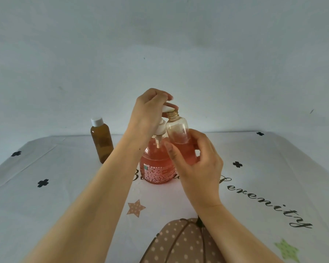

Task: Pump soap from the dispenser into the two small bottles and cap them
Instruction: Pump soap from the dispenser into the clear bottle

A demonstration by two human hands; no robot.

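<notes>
Pink soap fills the round dispenser (pixel 156 168), which stands in the middle of the table (pixel 29 147), nearer the far edge. My left hand (pixel 150 109) sits on top of it. Its fingers curl over the white pump (pixel 166 109), so it grips the pump. My right hand (pixel 199 166) holds the clear bottle (pixel 179 133) up off the table, with thumb and fingers wrapped round its lower half.

The bottle is just beside the dispenser, on its right. It stands almost straight up, with its top leaning a little left, so its open mouth is right under the spout. I think the next push needs the mouth just there, or soap will run down the outside.

The bottle is smooth see-through plastic with a ridged screw neck. It looks about half full of pink soap. I cannot see its cap anywhere.

The brown bottle (pixel 102 143) stands near the far left corner with its white cap (pixel 97 121) on. I cannot tell how full it is. A white cloth (pixel 254 168) with stars and letters covers the table.
</notes>
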